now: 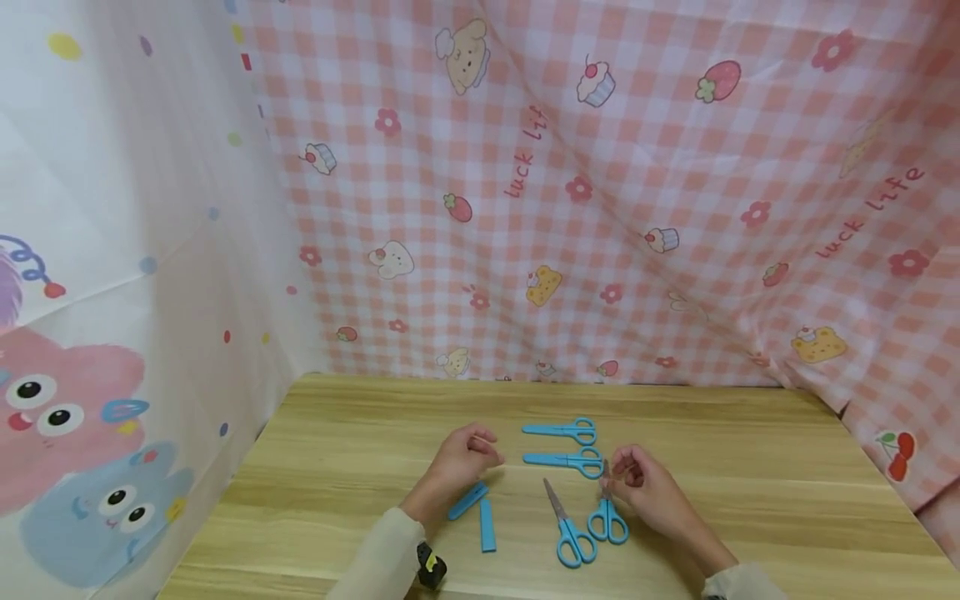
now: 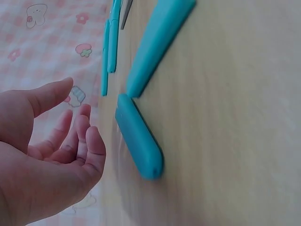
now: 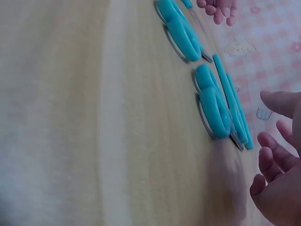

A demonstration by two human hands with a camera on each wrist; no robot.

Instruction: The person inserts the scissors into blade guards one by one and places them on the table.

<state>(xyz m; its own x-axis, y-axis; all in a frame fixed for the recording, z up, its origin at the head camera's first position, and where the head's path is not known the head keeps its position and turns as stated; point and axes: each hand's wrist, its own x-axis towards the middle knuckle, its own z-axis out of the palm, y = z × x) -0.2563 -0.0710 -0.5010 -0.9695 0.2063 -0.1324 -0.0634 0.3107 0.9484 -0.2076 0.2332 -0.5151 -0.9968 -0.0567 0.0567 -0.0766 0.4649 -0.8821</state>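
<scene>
My left hand [image 1: 465, 458], its fingers loosely bent around nothing, hovers just beyond two blue blade covers. One cover [image 1: 468, 502] lies slanted and the other cover [image 1: 487, 527] points toward me. To the right, my right hand [image 1: 643, 485] is also relaxed and holds nothing; in the head view its fingertips overlap the blades of a pair of blue-handled scissors [image 1: 607, 523]. Beside these lies a second bare pair of scissors [image 1: 574, 543], blades pointing away. Farther back, two covered scissors lie side by side, the far pair [image 1: 558, 430] and the near pair [image 1: 562, 460], handles to the right.
The wooden table [image 1: 360, 433] meets a pink checked cloth [image 1: 525, 167] at its back edge. A white printed cloth [image 1: 187, 208] hangs on the left. A black strap piece with a yellow mark [image 1: 431, 567] sits at my left sleeve.
</scene>
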